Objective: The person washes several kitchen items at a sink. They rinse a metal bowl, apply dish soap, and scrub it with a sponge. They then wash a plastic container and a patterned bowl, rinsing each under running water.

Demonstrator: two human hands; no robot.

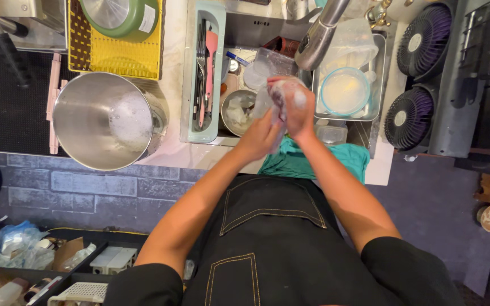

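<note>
Clear, soapy plastic container (282, 93) held over the sink (245, 34): the right hand (296, 110) wraps closed around it from 3 o'clock, while the left hand (262, 136) presses against it from 7 o'clock, fingers curled. A small steel bowl (238, 113) lies at 9 o'clock; the faucet (321, 34) at 1 o'clock; a large steel pot (106, 120) farther toward 9 o'clock.

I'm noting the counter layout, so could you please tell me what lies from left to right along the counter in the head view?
Large steel pot → utensil tray → small steel bowl → the two soapy hands → clear round container → two fans.
</note>
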